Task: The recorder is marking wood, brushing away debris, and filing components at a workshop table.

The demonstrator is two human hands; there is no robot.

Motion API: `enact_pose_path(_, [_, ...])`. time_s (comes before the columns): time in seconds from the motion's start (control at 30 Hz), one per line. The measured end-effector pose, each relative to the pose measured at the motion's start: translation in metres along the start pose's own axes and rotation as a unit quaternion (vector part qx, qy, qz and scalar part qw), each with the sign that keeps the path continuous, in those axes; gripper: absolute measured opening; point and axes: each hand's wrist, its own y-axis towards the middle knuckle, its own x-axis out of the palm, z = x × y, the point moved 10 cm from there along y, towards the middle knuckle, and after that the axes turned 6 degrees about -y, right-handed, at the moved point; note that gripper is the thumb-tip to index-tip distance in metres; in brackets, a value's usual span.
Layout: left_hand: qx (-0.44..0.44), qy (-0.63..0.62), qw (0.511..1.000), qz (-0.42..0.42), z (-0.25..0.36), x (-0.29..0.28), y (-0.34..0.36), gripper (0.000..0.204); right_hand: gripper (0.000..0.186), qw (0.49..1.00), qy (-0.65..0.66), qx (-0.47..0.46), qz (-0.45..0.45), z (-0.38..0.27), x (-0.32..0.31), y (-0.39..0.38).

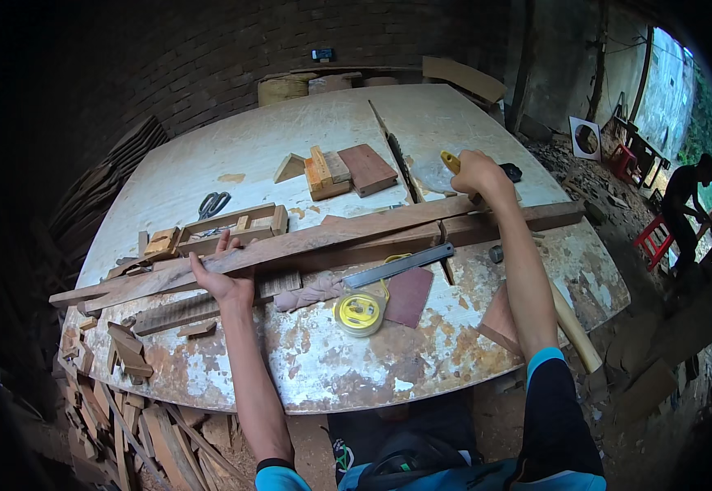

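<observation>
A long rough wooden board (315,239) lies slanting across the worn table, over a darker beam (519,219). My left hand (223,282) grips the board toward its left end, fingers curled up around it. My right hand (478,176) is closed on a yellow-handled tool (451,162) at the board's right part; its working end is hidden. Below the board are a grey metal tool (397,266), a crumpled pinkish cloth (307,296), a round yellow tape case (359,311) and a maroon sheet (407,299). A wooden tool handle (577,327) lies by my right forearm.
The table (233,147) has a long slot with a saw blade (397,151), wood blocks (366,169), black scissors (213,204) and a wooden box (231,227). Scrap wood (159,434) is piled at lower left. Another person (687,213) bends near a red stool (650,241).
</observation>
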Motion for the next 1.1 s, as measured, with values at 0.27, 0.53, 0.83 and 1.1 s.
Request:
enact_pose_path(0.27, [0.039,-0.134,0.99,0.025,0.014,-0.01,-0.001,0.072,0.058,0.983,0.166,0.061,0.055,0.019,-0.019,0.001])
enact_pose_path(0.53, [0.05,-0.111,0.986,0.11,0.014,-0.037,0.007,0.067,0.04,0.888,0.408,-0.168,-0.129,-0.057,0.035,-0.001])
enact_pose_path(0.83, [0.063,-0.11,0.98,0.154,0.027,-0.05,0.007,0.064,0.031,0.98,0.09,0.008,0.179,0.053,-0.015,0.037])
enact_pose_path(1.1, [0.07,-0.111,0.982,0.138,0.028,-0.05,0.009,0.061,0.029,0.948,0.023,0.088,0.306,0.101,-0.058,0.017])
